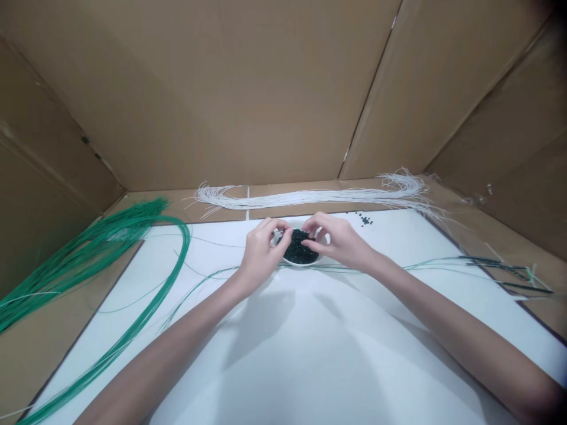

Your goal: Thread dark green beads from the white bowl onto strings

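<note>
A small white bowl (301,263) full of tiny dark beads (299,251) stands between my two hands. My left hand (264,247) is at the bowl's left rim, thumb and forefinger closed in a pinch. A thin green strand (212,242) runs in from the left to this hand, and its tip at the fingers is too fine to make out. From the right, my right hand (339,239) reaches over the bowl with curled fingers, the fingertips close together at the beads. Whatever they grip is too small to see.
A large bundle of green strands (175,277) curves along the left side. White strands (301,198) lie along the back, before cardboard walls (248,94). Loose beads (365,221) are scattered behind my right hand. Dark beaded strands (496,264) lie at right on the white board (310,354).
</note>
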Demonstrator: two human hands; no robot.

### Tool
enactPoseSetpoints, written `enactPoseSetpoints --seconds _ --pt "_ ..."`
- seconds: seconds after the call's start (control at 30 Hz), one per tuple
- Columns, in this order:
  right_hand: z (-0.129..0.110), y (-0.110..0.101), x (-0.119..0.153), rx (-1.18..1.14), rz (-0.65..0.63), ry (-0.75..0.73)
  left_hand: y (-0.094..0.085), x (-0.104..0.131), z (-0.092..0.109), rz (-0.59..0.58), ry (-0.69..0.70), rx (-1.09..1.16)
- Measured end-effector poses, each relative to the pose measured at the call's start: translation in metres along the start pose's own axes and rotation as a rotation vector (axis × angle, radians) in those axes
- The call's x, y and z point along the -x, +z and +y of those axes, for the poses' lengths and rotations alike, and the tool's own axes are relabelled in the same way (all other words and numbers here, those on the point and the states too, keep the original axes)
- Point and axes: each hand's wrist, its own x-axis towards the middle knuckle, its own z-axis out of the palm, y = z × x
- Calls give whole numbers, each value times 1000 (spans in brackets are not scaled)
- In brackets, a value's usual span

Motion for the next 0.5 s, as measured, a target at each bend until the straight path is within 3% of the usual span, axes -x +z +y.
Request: enactPoseSetpoints --seconds 0.1,0.17,0.33,0.5 --pt "8 9 -7 147 -303 53 3 -1 -7 -1 -59 -20" --pt "12 16 -10 185 -391 75 5 0 -11 -7 -80 -21" --pt "12 20 -10 164 -394 103 12 4 -18 -58 -102 -6" --pt "7 11 -9 102 -288 113 16 7 -20 -90 -94 24"
